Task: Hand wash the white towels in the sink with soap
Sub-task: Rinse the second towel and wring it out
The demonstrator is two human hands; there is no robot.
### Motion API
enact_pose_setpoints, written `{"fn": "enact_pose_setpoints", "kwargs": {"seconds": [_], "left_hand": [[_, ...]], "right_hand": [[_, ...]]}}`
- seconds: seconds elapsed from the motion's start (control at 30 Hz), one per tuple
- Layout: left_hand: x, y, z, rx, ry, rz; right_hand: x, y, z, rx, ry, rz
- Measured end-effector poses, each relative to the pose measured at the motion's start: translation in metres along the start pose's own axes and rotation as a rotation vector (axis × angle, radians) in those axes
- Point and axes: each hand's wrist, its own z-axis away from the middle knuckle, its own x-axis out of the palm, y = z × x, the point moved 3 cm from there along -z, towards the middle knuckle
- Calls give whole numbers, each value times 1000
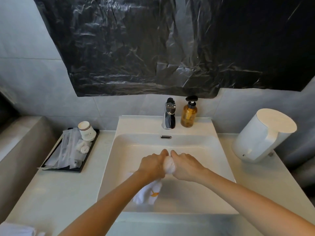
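Towel [168,165]: white, bunched over the sink [213,150], tail hanging down under the left wrist.
Left hand [153,163]: curled round the bunch.
Right hand [185,165]: gripping the other side, hands nearly touching.
Handling: likely soft, wet, heavy with water, slippery if soaped; best held by the wadded middle.
Soap [188,113]: beside the tap [169,114].

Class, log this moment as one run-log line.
step: towel wash | left hand: grips white towel | right hand: grips same towel | place: over sink
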Motion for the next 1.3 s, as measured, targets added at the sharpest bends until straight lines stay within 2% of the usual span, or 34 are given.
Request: {"fn": "enact_pose_setpoints", "kwargs": {"seconds": [0.1, 0.17, 0.4, 0.5, 0.57, 0.67, 0.73, 0.77, 0.87, 0.93, 1.0, 1.07, 1.13, 1.2, 1.3], "left_hand": [[5, 2, -6, 111, 195, -176], [10, 4, -8, 178, 269, -218], [19, 3, -19, 366, 266, -259], [21, -1, -24, 455, 286, -285], [21, -4, -27, 489, 302, -287], [21, 2, -29, 493, 239, -276], [15, 7, -29, 357, 162, -237], [16, 8, -31, 258, 117, -245], [26, -4, -37, 12, -14, -93], [26, -18, -43, -128, -150, 67], [25, -28, -49, -190, -266, 280], [26, -29, -50, -154, -370, 492], [27, -28, -48, -115, -474, 555], [31, -27, -47, -86, -521, 460], [41, -29, -47, -131, -398, 155]], "right_hand": [[10, 10, -3, 147, -96, -372], [16, 14, -5, 191, -149, -504], [29, 22, -7, 296, -404, -744], [31, 26, -9, 317, -547, -952], [34, 30, -10, 352, -639, -1052], [39, 37, -12, 358, -744, -1117], [36, 40, -16, 344, -712, -1039], [35, 43, -18, 333, -632, -940], [36, 46, -26, 200, -199, -561], [38, 41, -23, 2, 97, -237], [45, 34, -19, -163, 270, 86], [46, 32, -22, -209, 377, 182], [43, 28, -28, -211, 399, 203], [36, 23, -35, -182, 320, 214], [42, 22, -40, -95, 55, 151]]}}
